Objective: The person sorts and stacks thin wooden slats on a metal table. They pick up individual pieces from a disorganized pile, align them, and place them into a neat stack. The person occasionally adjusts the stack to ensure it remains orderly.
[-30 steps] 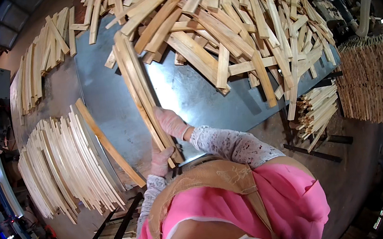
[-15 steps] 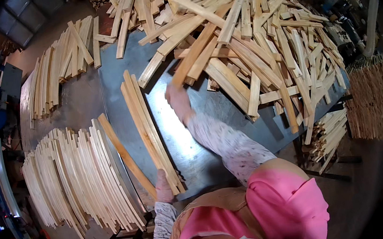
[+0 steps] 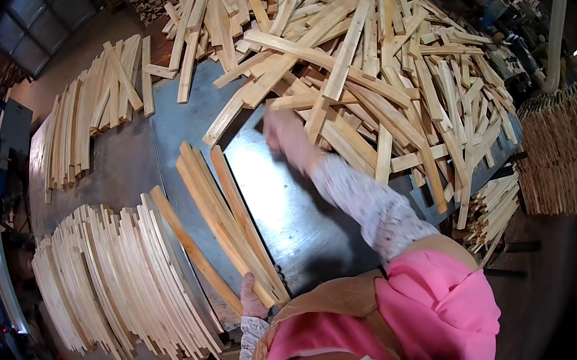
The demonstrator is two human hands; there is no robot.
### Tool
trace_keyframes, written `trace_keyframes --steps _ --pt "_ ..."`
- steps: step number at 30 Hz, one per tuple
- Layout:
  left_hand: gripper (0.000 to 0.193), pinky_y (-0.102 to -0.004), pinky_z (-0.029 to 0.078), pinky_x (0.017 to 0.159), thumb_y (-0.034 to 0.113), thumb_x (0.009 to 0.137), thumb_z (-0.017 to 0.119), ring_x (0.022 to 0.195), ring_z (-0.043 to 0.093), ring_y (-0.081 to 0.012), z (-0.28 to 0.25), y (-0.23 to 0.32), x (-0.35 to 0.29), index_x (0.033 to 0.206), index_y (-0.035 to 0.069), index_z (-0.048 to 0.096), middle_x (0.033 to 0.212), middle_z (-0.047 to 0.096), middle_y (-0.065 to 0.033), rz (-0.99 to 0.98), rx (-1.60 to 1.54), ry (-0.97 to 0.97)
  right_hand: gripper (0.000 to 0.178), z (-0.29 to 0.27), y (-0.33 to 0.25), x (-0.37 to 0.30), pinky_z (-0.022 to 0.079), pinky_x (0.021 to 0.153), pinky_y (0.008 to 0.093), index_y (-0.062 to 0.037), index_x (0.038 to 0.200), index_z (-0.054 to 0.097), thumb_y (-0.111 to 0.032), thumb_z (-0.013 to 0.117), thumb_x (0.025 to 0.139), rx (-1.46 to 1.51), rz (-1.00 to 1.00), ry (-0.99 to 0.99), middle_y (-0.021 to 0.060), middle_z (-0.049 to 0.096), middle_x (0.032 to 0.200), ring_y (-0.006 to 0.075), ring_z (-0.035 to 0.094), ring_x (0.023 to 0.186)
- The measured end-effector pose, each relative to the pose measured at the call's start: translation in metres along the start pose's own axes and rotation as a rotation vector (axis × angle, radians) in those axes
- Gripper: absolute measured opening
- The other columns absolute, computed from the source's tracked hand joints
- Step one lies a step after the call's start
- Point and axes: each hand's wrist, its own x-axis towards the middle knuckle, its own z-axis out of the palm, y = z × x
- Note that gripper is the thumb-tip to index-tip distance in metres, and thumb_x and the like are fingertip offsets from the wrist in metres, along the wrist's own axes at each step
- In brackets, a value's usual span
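Note:
My left hand (image 3: 251, 299) is closed at the near end of a few long wooden strips (image 3: 217, 209), its thumb along their left side. They lie side by side on the metal table (image 3: 308, 227). Another orange-brown wooden strip (image 3: 233, 204) lies close along their right side, its far end slightly apart. My right hand (image 3: 289, 137) is stretched forward at the near edge of the heap of loose wooden strips (image 3: 361, 65). Its fingers are blurred, so any grip is unclear. Left of my left hand, a single wooden strip (image 3: 195, 247) slants along the table's edge.
A dense row of strips (image 3: 118, 277) stands at the left. Farther back lies another group of strips (image 3: 98, 105). Right of the table are a bundle of strips (image 3: 491, 210) and a tall stack of wood (image 3: 562, 149). Machinery (image 3: 522, 47) lines the far right.
The orange-brown strip has left my right hand and appears beside those at my left hand. My right hand has moved slightly right. The strips at my left hand have shifted nearer me.

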Motion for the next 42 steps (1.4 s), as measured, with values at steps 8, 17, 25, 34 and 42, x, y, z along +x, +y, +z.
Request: trace_keyframes --steps 8,17,25,34,42 --pt "0.092 -0.0489 0.066 0.087 0.064 0.09 0.078 0.105 0.074 -0.0328 0.039 0.023 0.016 0.145 -0.004 0.053 0.122 0.071 -0.0207 0.129 0.009 -0.123 0.027 -0.003 0.115 -0.026 0.059 0.084 0.0507 -0.0081 0.117 0.071 -0.029 0.058 0.105 -1.138 -0.5 -0.153 0.0249 0.072 0.1 0.0437 0.072 0.099" --pt "0.101 -0.0543 0.064 0.091 0.07 0.089 0.074 0.11 0.072 -0.0377 0.044 0.002 0.025 0.155 -0.001 0.046 0.133 0.068 -0.0248 0.088 -0.015 -0.141 0.042 -0.033 0.015 -0.109 0.054 0.086 0.0521 -0.0062 0.13 0.068 -0.025 0.063 0.092 -1.05 -0.673 -0.305 0.0182 0.07 0.098 0.038 0.068 0.092" --pt "0.101 -0.0633 0.058 0.099 0.078 0.09 0.067 0.108 0.071 -0.0383 0.05 0.021 0.02 0.153 0.001 0.049 0.122 0.07 -0.0229 0.243 -0.214 -0.162 0.042 -0.049 -0.024 0.015 0.054 0.088 0.0552 -0.0092 0.137 0.06 -0.035 0.059 0.103 -1.443 -0.396 -0.452 0.0202 0.074 0.112 0.0387 0.073 0.104" --pt "0.117 -0.0676 0.053 0.105 0.083 0.083 0.07 0.129 0.06 -0.0466 0.071 -0.011 0.053 0.162 0.004 0.037 0.152 0.054 -0.0292 0.106 -0.345 -0.388 0.049 0.078 0.133 0.017 0.058 0.087 0.0477 0.0043 0.137 0.063 -0.033 0.044 0.111 -0.748 -0.26 -0.318 0.0259 0.074 0.111 0.0388 0.073 0.101" --pt "0.111 -0.0578 0.058 0.096 0.082 0.085 0.069 0.115 0.066 -0.0392 0.072 0.017 0.053 0.155 0.0 0.045 0.136 0.063 -0.0251 0.088 -0.328 -0.245 0.029 -0.019 -0.026 0.197 0.056 0.063 0.0371 -0.0063 0.112 0.066 -0.035 0.069 0.105 0.719 0.101 0.438 0.0088 0.071 0.094 0.0226 0.07 0.077"
